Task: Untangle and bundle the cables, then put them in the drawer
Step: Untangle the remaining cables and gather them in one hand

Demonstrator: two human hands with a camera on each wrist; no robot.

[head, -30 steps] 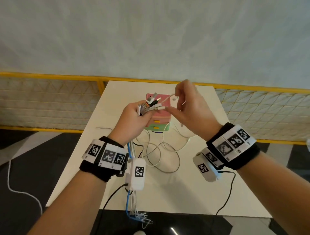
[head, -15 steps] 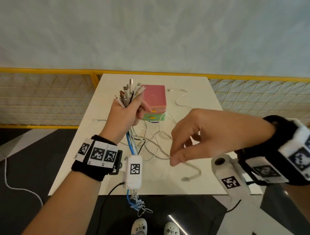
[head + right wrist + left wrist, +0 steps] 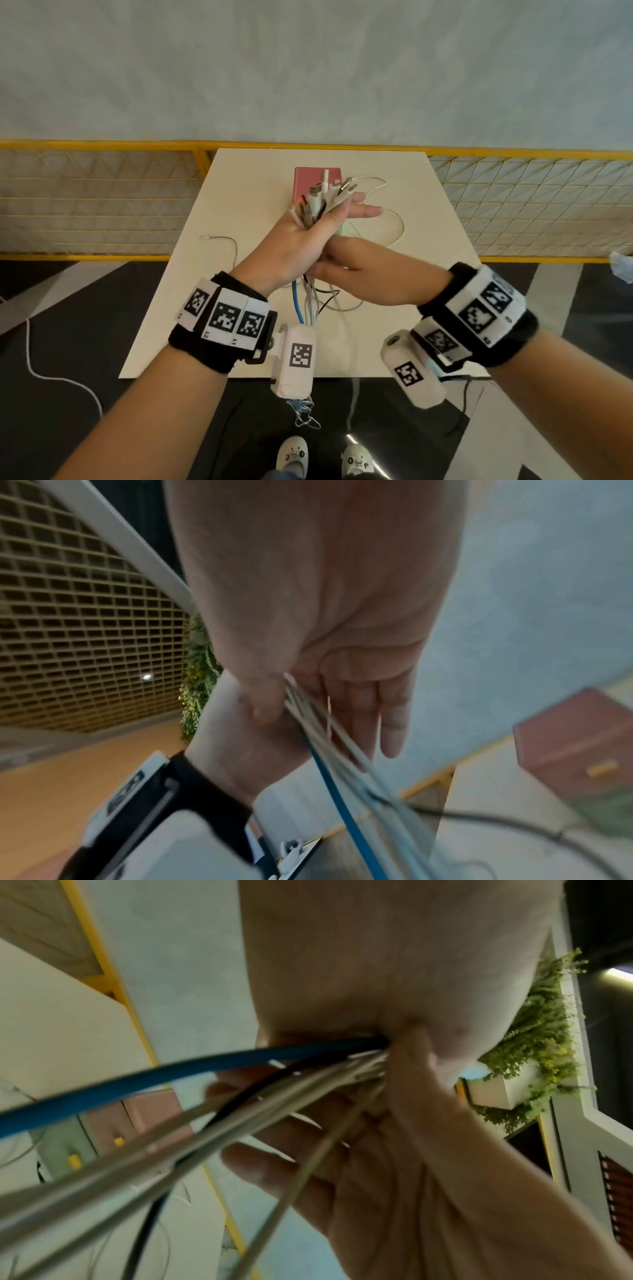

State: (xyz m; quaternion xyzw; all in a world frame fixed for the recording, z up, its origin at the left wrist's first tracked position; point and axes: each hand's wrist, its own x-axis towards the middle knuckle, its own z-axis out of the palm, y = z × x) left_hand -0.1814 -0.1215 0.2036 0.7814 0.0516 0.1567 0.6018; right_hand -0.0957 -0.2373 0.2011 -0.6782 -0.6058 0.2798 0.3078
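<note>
My left hand (image 3: 291,243) is raised over the table and grips a bundle of cables (image 3: 320,202) near their plugs, which fan upward; two of its fingers stick out to the right. The strands, among them a blue cable (image 3: 297,303), hang from its underside to the table. My right hand (image 3: 346,270) sits just beneath the left hand. The strands (image 3: 308,723) run between its thumb and nearly straight fingers (image 3: 390,723). Behind the hands stands the small drawer box (image 3: 306,181), pink on top and green below (image 3: 65,1148), partly hidden.
A thin grey cable (image 3: 230,241) lies loose on the white table (image 3: 239,192) at the left. A white cable loop (image 3: 394,219) lies right of the box. Yellow mesh railing (image 3: 102,205) runs behind the table. Another white cord (image 3: 34,359) trails on the dark floor.
My right hand, which was drawing one pale cable out toward the near edge, has come back under the left hand. The left hand and its bundle have shifted right, in front of the box.
</note>
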